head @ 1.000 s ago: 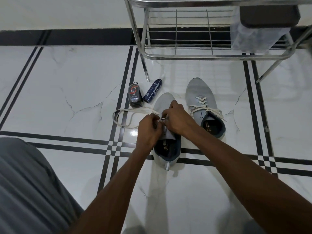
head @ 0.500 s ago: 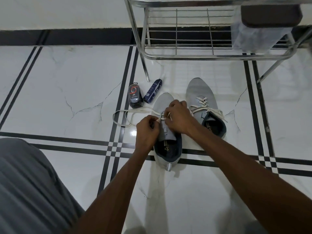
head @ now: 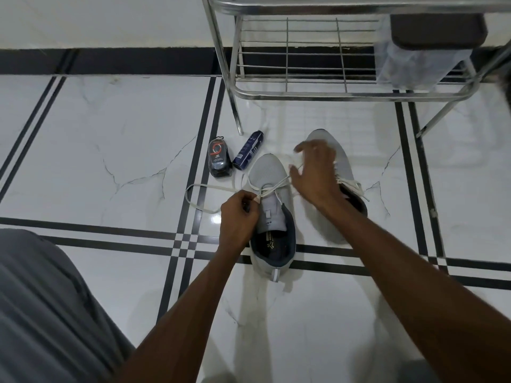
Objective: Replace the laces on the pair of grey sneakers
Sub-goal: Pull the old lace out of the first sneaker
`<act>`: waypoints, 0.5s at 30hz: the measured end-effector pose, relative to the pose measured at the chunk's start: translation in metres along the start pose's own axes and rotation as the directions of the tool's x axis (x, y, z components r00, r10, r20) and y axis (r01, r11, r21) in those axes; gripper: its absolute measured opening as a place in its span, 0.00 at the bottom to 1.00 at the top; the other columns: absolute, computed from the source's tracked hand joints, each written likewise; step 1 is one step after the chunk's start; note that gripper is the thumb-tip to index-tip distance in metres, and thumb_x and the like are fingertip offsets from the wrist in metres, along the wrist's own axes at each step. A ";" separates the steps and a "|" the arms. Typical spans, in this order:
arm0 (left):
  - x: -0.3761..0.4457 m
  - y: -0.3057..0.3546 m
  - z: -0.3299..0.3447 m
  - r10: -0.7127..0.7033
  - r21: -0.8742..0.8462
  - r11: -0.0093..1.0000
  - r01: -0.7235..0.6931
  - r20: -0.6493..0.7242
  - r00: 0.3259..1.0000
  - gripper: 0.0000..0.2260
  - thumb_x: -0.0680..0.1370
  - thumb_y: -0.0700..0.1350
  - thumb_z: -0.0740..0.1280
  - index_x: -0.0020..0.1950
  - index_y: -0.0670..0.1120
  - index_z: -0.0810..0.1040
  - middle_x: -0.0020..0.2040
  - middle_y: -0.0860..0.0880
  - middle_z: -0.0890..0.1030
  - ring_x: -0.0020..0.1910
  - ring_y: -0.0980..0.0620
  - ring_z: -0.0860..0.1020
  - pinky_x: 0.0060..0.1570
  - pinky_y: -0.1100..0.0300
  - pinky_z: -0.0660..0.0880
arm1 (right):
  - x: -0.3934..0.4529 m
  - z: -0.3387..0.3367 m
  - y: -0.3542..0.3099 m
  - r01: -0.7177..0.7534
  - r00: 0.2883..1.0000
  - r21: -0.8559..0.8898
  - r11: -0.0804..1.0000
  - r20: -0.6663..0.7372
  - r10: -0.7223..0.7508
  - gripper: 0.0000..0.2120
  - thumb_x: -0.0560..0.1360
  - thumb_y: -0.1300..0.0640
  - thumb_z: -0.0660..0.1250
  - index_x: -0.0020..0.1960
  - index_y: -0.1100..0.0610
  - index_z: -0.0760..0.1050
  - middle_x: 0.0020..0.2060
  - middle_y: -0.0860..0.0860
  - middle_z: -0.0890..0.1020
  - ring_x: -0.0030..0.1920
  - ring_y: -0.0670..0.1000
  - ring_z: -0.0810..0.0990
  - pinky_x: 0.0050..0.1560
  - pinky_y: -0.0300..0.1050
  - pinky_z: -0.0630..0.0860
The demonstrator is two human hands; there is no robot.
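Observation:
Two grey sneakers stand on the white tiled floor. The nearer sneaker (head: pixel 272 172) carries a white lace (head: pixel 273 186) through its lowest eyelets, and a loose loop of that lace lies on the floor to the left. My left hand (head: pixel 239 214) pinches one lace tip at the sneaker's left side. My right hand (head: pixel 315 172) is raised over the toe area with fingers spread, and a taut strand runs to its thumb. The far sneaker (head: pixel 344 161) is laced with a white lace and partly hidden behind my right hand.
A black shoe-polish container (head: pixel 219 161) and a blue spray can (head: pixel 248 153) lie just left of the sneakers. A steel shoe rack (head: pixel 304 92) stands behind, with a dark item over a plastic bag (head: pixel 423 59) on it. My grey-clothed knee (head: pixel 41 299) fills the lower left.
My right hand has left the eyelets and moved up and right, drawing a strand of the lace taut. My left hand stays at the sneaker's left side, holding the lace tip.

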State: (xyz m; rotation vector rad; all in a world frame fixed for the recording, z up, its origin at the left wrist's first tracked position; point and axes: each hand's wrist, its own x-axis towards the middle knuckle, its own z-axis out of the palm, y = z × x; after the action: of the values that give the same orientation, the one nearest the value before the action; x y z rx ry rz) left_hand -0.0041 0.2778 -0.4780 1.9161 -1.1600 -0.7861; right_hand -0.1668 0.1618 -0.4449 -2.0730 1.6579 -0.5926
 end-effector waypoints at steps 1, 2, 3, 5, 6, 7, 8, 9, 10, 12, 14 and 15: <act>0.000 0.001 0.001 0.004 0.010 1.000 -0.004 0.004 1.000 0.05 0.79 0.43 0.69 0.52 0.45 0.83 0.45 0.53 0.84 0.45 0.59 0.81 0.45 0.73 0.74 | -0.010 0.009 -0.008 0.059 0.985 -0.030 0.998 0.167 -0.053 0.12 0.74 0.55 0.70 0.57 0.53 0.79 0.65 0.57 0.71 0.68 0.60 0.67 0.66 0.52 0.67; 0.001 0.002 0.001 0.010 0.016 1.000 -0.010 0.007 1.000 0.05 0.79 0.43 0.69 0.52 0.45 0.83 0.45 0.52 0.84 0.45 0.59 0.81 0.45 0.74 0.73 | -0.018 0.019 -0.015 0.118 0.946 -0.070 0.991 0.311 -0.090 0.12 0.74 0.53 0.70 0.57 0.52 0.80 0.67 0.56 0.71 0.70 0.61 0.64 0.68 0.54 0.65; 0.002 0.003 0.001 0.018 0.021 1.000 -0.018 0.010 1.000 0.05 0.79 0.42 0.69 0.53 0.44 0.83 0.46 0.52 0.85 0.46 0.59 0.81 0.46 0.74 0.73 | -0.025 0.027 -0.020 0.163 0.910 -0.109 0.981 0.402 -0.107 0.13 0.76 0.52 0.69 0.59 0.52 0.80 0.69 0.57 0.69 0.72 0.61 0.62 0.68 0.55 0.64; 0.003 0.005 -0.001 0.025 0.032 0.999 -0.026 0.016 1.000 0.05 0.79 0.42 0.69 0.53 0.44 0.83 0.46 0.51 0.84 0.46 0.58 0.81 0.47 0.73 0.73 | -0.028 0.036 -0.024 0.235 0.889 -0.165 0.958 0.434 -0.143 0.13 0.77 0.55 0.67 0.61 0.53 0.80 0.70 0.58 0.67 0.71 0.61 0.61 0.67 0.55 0.64; 0.003 0.005 -0.001 0.021 0.036 0.999 -0.022 0.013 1.000 0.05 0.79 0.43 0.69 0.53 0.44 0.83 0.46 0.52 0.84 0.45 0.58 0.81 0.47 0.71 0.74 | -0.028 0.036 -0.026 0.250 0.902 -0.162 0.955 0.396 -0.169 0.13 0.77 0.57 0.67 0.61 0.54 0.80 0.68 0.57 0.69 0.70 0.60 0.63 0.65 0.54 0.67; 0.002 0.004 -0.002 0.014 0.037 0.999 -0.015 0.006 1.000 0.05 0.79 0.43 0.69 0.52 0.45 0.83 0.45 0.52 0.84 0.45 0.58 0.81 0.46 0.68 0.75 | -0.026 0.033 -0.025 0.222 0.932 -0.112 0.969 0.316 -0.177 0.11 0.77 0.59 0.66 0.59 0.56 0.80 0.65 0.57 0.71 0.67 0.59 0.67 0.62 0.52 0.70; 0.001 0.002 -0.002 0.005 0.034 0.999 -0.005 -0.002 1.000 0.04 0.79 0.43 0.69 0.51 0.45 0.83 0.44 0.52 0.84 0.44 0.57 0.81 0.46 0.66 0.76 | -0.022 0.026 -0.022 0.140 0.976 -0.030 0.990 0.173 -0.132 0.10 0.78 0.60 0.66 0.57 0.59 0.80 0.61 0.56 0.73 0.63 0.58 0.71 0.58 0.46 0.72; 0.000 0.002 -0.002 -0.002 0.026 1.000 0.002 -0.009 1.000 0.04 0.79 0.42 0.69 0.51 0.46 0.83 0.44 0.53 0.84 0.44 0.57 0.81 0.46 0.65 0.76 | -0.014 0.015 -0.018 0.002 1.000 0.067 0.998 0.007 -0.002 0.09 0.78 0.61 0.65 0.56 0.61 0.79 0.56 0.54 0.74 0.58 0.56 0.75 0.53 0.37 0.72; 0.000 0.002 -0.003 -0.006 0.016 1.000 0.006 -0.013 1.000 0.04 0.79 0.42 0.69 0.51 0.46 0.82 0.44 0.52 0.84 0.44 0.56 0.81 0.46 0.64 0.77 | -0.003 0.002 -0.010 -0.124 0.979 0.157 0.980 -0.143 0.147 0.08 0.78 0.62 0.65 0.56 0.63 0.78 0.55 0.53 0.73 0.56 0.56 0.76 0.49 0.31 0.69; 0.000 0.003 -0.004 -0.015 0.011 1.000 0.015 -0.016 1.000 0.04 0.79 0.42 0.68 0.51 0.45 0.82 0.44 0.52 0.84 0.45 0.56 0.81 0.47 0.62 0.77 | 0.016 -0.022 0.004 -0.239 0.906 0.161 0.958 -0.317 0.280 0.08 0.78 0.61 0.63 0.56 0.61 0.77 0.60 0.57 0.71 0.58 0.58 0.75 0.54 0.37 0.71; -0.001 0.003 -0.004 -0.034 0.025 0.999 0.034 -0.013 0.999 0.05 0.79 0.43 0.69 0.53 0.45 0.82 0.45 0.51 0.84 0.44 0.56 0.81 0.48 0.60 0.78 | 0.018 -0.031 0.008 -0.277 0.910 0.062 0.959 -0.304 0.283 0.13 0.78 0.59 0.65 0.62 0.58 0.75 0.67 0.59 0.67 0.63 0.60 0.71 0.60 0.53 0.75; -0.003 0.003 -0.004 -0.042 0.031 0.999 0.043 -0.014 0.999 0.05 0.79 0.43 0.69 0.53 0.45 0.82 0.44 0.52 0.83 0.44 0.56 0.81 0.48 0.59 0.79 | 0.014 -0.029 0.006 -0.277 0.933 0.018 0.961 -0.235 0.273 0.18 0.77 0.57 0.67 0.66 0.57 0.72 0.71 0.59 0.64 0.66 0.61 0.69 0.62 0.57 0.74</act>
State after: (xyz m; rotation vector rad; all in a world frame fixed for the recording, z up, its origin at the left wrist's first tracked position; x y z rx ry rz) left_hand -0.0032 0.2806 -0.4733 1.9744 -1.1331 -0.7814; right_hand -0.1850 0.1454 -0.4237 -1.7887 2.0481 -0.7533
